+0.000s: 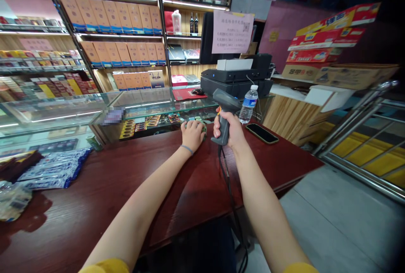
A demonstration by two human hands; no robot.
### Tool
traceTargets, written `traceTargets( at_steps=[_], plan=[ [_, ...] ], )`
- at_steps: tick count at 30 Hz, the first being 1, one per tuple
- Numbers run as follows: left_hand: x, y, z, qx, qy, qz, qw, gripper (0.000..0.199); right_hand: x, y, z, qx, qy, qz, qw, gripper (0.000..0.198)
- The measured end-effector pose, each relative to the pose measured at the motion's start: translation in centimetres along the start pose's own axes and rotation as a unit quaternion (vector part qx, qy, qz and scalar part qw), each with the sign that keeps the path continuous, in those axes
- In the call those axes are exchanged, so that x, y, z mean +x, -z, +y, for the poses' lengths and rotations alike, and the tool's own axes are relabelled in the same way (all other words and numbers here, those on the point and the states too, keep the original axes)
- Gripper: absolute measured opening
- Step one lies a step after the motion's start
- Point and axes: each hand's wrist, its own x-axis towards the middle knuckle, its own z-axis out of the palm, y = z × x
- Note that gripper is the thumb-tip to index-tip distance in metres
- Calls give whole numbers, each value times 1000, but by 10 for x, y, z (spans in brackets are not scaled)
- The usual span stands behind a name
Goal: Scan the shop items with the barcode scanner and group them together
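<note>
My right hand point(236, 129) is wrapped around the grip of a dark grey barcode scanner point(226, 101), held upright above the counter with its head tilted toward the back left. A black cable point(225, 167) hangs from the scanner's base over the counter's front edge. My left hand point(192, 134) rests low at the far side of the dark red wooden counter point(126, 188), its fingers bent over a small greenish thing point(204, 130) that is mostly hidden beneath them. Right of the scanner stands a clear water bottle point(249, 106) with a blue label and white cap.
A phone point(262, 133) lies near the counter's right end. Blue-and-white packets point(55, 167) and a clear container point(14, 201) sit at the left. Behind are a glass display case point(152, 100), a black cash register point(226, 81), and boxed shelves. A metal rail point(357, 117) stands right.
</note>
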Motion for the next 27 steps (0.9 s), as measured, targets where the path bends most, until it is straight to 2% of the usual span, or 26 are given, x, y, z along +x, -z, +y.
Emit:
traceTargets(
  at_steps=[7,9,12,16,20,27],
  plan=[
    [2,0,-4,-58,25,37,997,40,0,0,1,-13,-6,2,1000,22],
    [0,6,-10,-72,38,61,995,41,-1,-2,1,-18,-10,4,1000,24],
    [-7,23,-27,-77,50,95,991,33,-2,-5,1,-22,-22,8,999,22],
    [-30,53,-66,-75,38,117,990,19,-5,-12,2,-30,-34,5,999,17],
    [-62,83,-115,-64,33,123,990,16,-9,-21,5,-30,-44,-14,998,15],
    [-117,137,-197,-4,88,157,984,13,-20,-42,16,-40,-98,-51,993,15]
  ],
)
